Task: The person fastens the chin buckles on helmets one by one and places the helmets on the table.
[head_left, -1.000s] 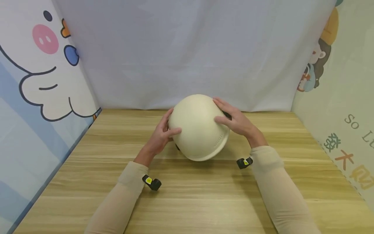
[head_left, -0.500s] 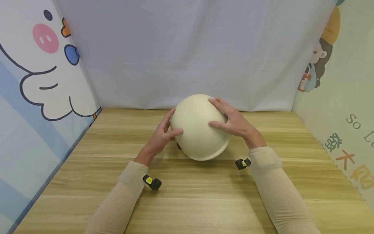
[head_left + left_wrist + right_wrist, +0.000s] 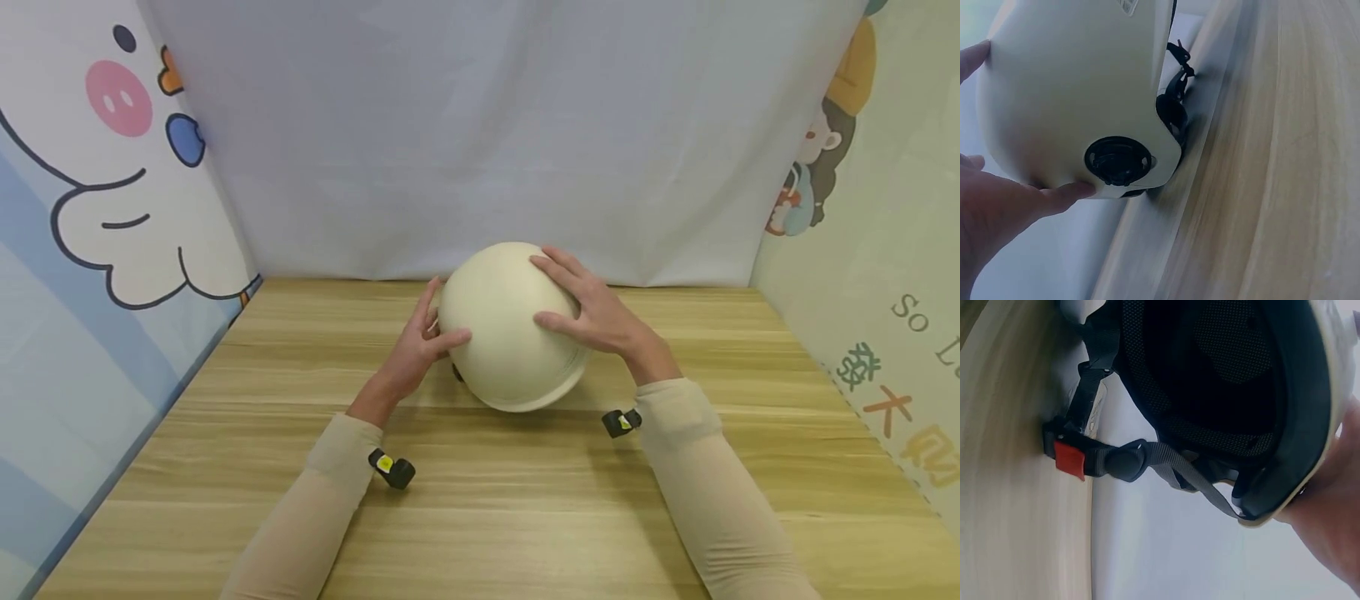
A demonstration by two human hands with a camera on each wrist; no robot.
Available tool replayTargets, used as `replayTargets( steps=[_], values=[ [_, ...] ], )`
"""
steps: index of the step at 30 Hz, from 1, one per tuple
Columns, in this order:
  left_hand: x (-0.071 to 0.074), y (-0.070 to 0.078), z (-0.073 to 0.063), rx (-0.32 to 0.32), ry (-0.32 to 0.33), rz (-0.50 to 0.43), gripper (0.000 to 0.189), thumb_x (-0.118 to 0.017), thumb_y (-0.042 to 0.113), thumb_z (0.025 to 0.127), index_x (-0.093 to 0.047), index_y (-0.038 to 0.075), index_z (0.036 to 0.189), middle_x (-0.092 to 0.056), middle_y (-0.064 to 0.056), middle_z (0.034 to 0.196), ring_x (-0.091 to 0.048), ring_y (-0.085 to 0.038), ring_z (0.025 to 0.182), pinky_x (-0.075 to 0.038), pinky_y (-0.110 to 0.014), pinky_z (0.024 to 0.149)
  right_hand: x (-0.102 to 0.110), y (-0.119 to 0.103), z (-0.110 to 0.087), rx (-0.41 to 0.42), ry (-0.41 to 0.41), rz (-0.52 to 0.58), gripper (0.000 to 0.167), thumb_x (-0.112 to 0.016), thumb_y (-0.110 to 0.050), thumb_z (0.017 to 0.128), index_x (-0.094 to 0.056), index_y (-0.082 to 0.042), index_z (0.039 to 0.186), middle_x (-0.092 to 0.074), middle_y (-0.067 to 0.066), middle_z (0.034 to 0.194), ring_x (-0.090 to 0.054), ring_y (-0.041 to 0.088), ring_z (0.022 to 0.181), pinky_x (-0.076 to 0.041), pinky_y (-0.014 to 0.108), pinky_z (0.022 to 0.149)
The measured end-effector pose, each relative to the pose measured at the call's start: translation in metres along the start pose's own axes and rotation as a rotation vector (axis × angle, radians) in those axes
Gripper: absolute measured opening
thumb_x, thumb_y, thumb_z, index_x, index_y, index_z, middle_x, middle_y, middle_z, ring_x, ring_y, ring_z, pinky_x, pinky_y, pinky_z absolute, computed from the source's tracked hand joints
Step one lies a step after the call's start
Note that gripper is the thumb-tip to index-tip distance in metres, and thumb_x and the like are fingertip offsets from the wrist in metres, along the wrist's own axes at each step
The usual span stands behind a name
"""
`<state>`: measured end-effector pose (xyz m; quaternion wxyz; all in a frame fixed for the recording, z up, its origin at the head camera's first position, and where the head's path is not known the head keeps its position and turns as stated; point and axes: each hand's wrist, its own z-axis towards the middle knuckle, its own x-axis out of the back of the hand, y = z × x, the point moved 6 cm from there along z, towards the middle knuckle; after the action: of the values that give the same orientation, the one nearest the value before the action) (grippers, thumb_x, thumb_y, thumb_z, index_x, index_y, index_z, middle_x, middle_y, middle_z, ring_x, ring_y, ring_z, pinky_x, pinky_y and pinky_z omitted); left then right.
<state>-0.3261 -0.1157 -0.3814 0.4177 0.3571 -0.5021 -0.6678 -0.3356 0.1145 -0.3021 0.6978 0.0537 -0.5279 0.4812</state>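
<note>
A cream helmet (image 3: 502, 325) sits tilted at the middle of the wooden table's far half, between both hands. My left hand (image 3: 408, 354) holds its left side, the thumb on the front of the shell and one finger extended past its edge. From the right, my right hand (image 3: 603, 317) grips the dome with its fingers and thumb spread. A round black fitting (image 3: 1117, 160) shows on the shell in the left wrist view. The right wrist view looks into the dark lining (image 3: 1232, 350), where a chin strap with a red buckle tab (image 3: 1070, 460) hangs near the tabletop.
The wooden table (image 3: 480, 517) extends in front of the helmet. A pale curtain (image 3: 480, 142) hangs behind it. Printed panels stand on the left (image 3: 112, 208) and right (image 3: 862, 275). Small black wrist devices are worn on the left cuff (image 3: 392, 469) and right cuff (image 3: 621, 422).
The helmet has turned slightly, and its vent holes have gone from clear view. My right hand has moved a little left over the dome. A left finger has lifted away from the shell.
</note>
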Motion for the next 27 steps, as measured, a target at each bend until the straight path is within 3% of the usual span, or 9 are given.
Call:
replayTargets(
  steps=[4, 7, 13, 20, 27],
  values=[
    [0.003, -0.006, 0.000, 0.047, 0.037, -0.002, 0.097, -0.071, 0.030, 0.082, -0.002, 0.030, 0.149, -0.020, -0.008, 0.151, -0.029, -0.024, 0.132, -0.030, -0.051, 0.099, -0.001, 0.002, -0.004, -0.020, -0.006, 0.012, 0.074, -0.062, -0.047, 0.084, -0.029, -0.030, 0.147, -0.016, 0.001, 0.153, -0.020, 0.028, 0.135, -0.031, 0.058, 0.094],
    [0.007, -0.011, -0.001, 0.080, 0.054, 0.018, 0.094, -0.071, 0.031, 0.082, -0.006, 0.026, 0.149, -0.021, -0.005, 0.150, -0.025, -0.019, 0.133, -0.029, -0.050, 0.100, -0.003, 0.006, -0.007, -0.049, -0.025, 0.025, 0.074, -0.061, -0.047, 0.084, -0.026, -0.032, 0.148, -0.012, 0.002, 0.154, -0.017, 0.028, 0.136, -0.029, 0.060, 0.095],
    [0.007, -0.012, 0.000, 0.037, 0.007, -0.006, 0.080, -0.072, 0.025, 0.082, -0.025, 0.024, 0.147, -0.026, -0.005, 0.147, -0.026, -0.023, 0.133, -0.036, -0.050, 0.095, -0.007, 0.012, -0.012, -0.097, -0.042, 0.049, 0.075, -0.062, -0.047, 0.084, -0.024, -0.035, 0.148, -0.007, 0.004, 0.155, -0.014, 0.029, 0.137, -0.023, 0.060, 0.098],
    [0.003, -0.011, 0.001, 0.041, -0.009, -0.041, 0.084, -0.074, 0.020, 0.079, -0.026, 0.027, 0.147, -0.025, -0.001, 0.147, -0.024, -0.021, 0.134, -0.040, -0.052, 0.089, -0.007, 0.014, -0.014, -0.110, -0.029, 0.036, 0.078, -0.065, -0.047, 0.081, -0.026, -0.035, 0.147, -0.011, 0.005, 0.153, -0.021, 0.034, 0.133, -0.028, 0.061, 0.094],
    [0.000, -0.011, 0.001, 0.021, -0.021, 0.054, 0.084, -0.073, 0.015, 0.081, -0.022, 0.028, 0.146, -0.020, -0.001, 0.149, -0.018, -0.021, 0.135, -0.037, -0.056, 0.091, -0.008, 0.017, -0.017, -0.114, -0.010, 0.055, 0.079, -0.069, -0.045, 0.078, -0.031, -0.033, 0.146, -0.016, 0.014, 0.149, -0.029, 0.037, 0.127, -0.033, 0.062, 0.090]
  ],
)
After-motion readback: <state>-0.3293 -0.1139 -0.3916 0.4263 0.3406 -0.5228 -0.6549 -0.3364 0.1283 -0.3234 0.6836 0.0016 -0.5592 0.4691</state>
